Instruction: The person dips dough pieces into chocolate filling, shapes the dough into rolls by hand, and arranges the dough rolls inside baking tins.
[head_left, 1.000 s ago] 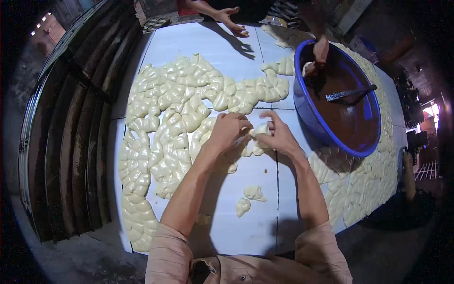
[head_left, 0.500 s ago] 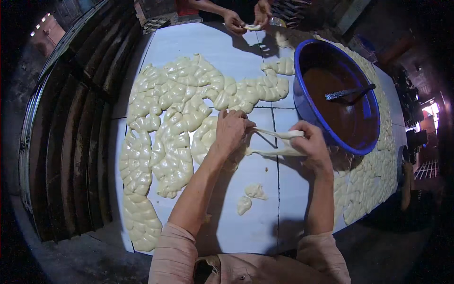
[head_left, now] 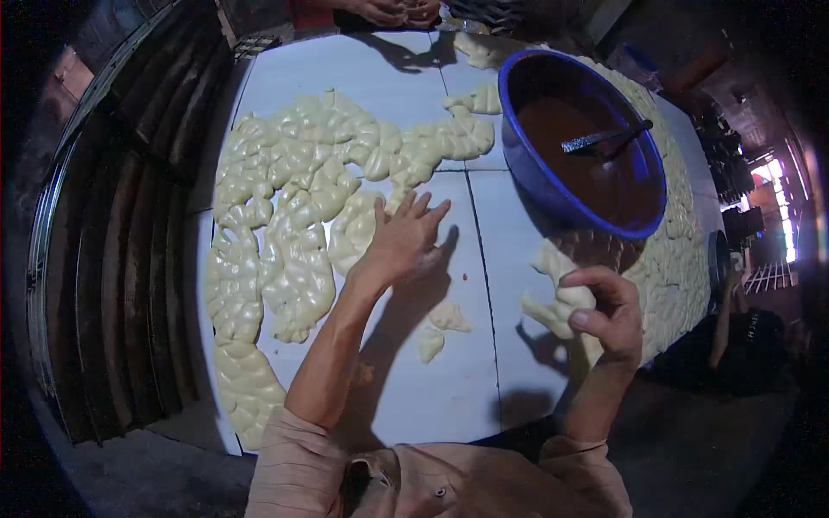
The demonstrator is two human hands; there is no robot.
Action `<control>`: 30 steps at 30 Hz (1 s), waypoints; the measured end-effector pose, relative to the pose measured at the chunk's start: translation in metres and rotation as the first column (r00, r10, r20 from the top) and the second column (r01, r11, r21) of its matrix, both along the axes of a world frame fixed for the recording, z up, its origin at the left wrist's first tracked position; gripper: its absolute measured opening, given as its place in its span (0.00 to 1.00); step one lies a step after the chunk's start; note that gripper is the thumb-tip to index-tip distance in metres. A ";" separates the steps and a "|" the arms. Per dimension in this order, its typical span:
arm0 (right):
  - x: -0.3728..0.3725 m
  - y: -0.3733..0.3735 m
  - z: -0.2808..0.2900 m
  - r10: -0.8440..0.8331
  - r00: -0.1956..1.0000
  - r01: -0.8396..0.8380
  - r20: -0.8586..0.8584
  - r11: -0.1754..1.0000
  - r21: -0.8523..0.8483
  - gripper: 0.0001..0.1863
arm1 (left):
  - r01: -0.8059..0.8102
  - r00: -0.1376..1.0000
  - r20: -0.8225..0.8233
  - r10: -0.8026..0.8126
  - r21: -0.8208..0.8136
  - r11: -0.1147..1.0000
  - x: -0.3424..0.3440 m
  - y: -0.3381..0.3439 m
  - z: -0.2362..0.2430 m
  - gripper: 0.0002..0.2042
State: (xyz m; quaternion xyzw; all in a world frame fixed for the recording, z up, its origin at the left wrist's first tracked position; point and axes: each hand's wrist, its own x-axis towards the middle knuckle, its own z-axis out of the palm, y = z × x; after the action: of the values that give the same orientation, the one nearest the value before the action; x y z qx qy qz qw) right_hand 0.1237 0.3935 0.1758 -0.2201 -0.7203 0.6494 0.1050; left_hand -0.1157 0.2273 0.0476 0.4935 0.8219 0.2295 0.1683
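My left hand (head_left: 406, 242) lies flat with fingers spread on the white tiled table (head_left: 518, 233), touching the edge of a wide spread of pale shaped dough pieces (head_left: 294, 216). My right hand (head_left: 609, 315) is raised at the right, closed on a pale strip of dough (head_left: 557, 298) that hangs from it. Two small dough scraps (head_left: 440, 328) lie on the table between my arms. A big blue bowl (head_left: 535, 173) of brown filling stands far right with a metal spoon (head_left: 600, 138) in it.
More dough pieces (head_left: 673, 259) line the table's right edge behind the bowl. Another person's hands (head_left: 393, 10) work at the far end. A stack of dark curved trays (head_left: 112, 224) stands left of the table.
My right hand pulled the dough strip off the table toward the right and lifted it. My left hand opened flat beside the dough pile. The other person's hands moved together at the far end.
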 end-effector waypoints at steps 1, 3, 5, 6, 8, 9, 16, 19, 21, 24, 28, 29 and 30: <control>0.007 -0.010 -0.004 0.066 0.995 -0.059 0.069 0.994 -0.095 0.24 | 0.051 0.998 0.020 -0.052 0.038 0.998 0.013 -0.016 0.013 0.38; 0.017 -0.031 -0.025 0.185 0.982 -0.188 -0.032 0.967 -0.172 0.20 | 0.156 0.786 0.498 -0.367 0.416 0.896 0.041 -0.043 0.017 0.44; 0.023 -0.065 -0.044 0.153 0.987 -0.157 -0.042 0.897 -0.413 0.20 | 0.039 0.241 0.829 -0.504 0.510 0.859 0.081 -0.072 0.025 0.42; 0.021 -0.081 -0.052 0.161 0.986 -0.162 -0.040 0.886 -0.434 0.20 | 0.025 0.158 0.884 -0.440 0.442 0.897 0.094 -0.090 0.022 0.39; 0.020 -0.111 -0.065 0.192 0.978 -0.107 0.079 0.793 -0.600 0.21 | 0.002 0.094 0.978 -0.185 0.185 0.983 0.120 -0.128 0.011 0.22; 0.021 -0.122 -0.075 0.221 0.957 -0.047 0.190 0.759 -0.650 0.17 | -0.003 0.081 0.982 -0.172 0.173 0.985 0.128 -0.146 0.009 0.22; 0.018 -0.178 -0.117 0.392 0.774 -0.283 0.497 0.917 -0.282 0.24 | -0.252 0.442 0.799 0.408 -0.325 0.911 0.152 -0.230 -0.007 0.18; 0.022 -0.188 -0.132 0.455 0.803 -0.342 0.384 0.880 -0.329 0.20 | -0.275 0.540 0.733 0.412 -0.309 0.910 0.152 -0.234 0.002 0.19; 0.019 -0.190 -0.134 0.484 0.833 -0.516 0.267 0.854 0.064 0.18 | -0.260 0.657 0.635 0.406 -0.315 0.913 0.154 -0.232 0.010 0.20; 0.008 -0.196 -0.117 0.460 0.781 -0.535 0.422 0.841 0.075 0.19 | -0.204 0.741 0.577 0.343 -0.292 0.934 0.160 -0.240 0.011 0.27; 0.016 -0.196 -0.119 0.431 0.796 -0.478 0.424 0.878 0.005 0.25 | -0.268 0.782 0.527 0.334 -0.200 0.943 0.171 -0.242 0.012 0.32; 0.018 -0.195 -0.119 0.442 0.808 -0.486 0.389 0.874 0.017 0.25 | -0.364 0.788 0.502 0.356 -0.087 0.927 0.174 -0.244 0.013 0.32; 0.020 -0.193 -0.125 0.489 0.804 -0.531 0.339 0.847 0.037 0.22 | -0.378 0.733 0.571 0.370 -0.110 0.919 0.176 -0.248 0.018 0.32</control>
State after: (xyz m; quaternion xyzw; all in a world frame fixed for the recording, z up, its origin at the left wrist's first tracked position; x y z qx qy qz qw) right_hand 0.1438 0.2009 0.0510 -0.1120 -0.8009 0.5611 -0.1765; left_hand 0.0604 -0.0203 0.0652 0.2252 0.8111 0.4036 0.3584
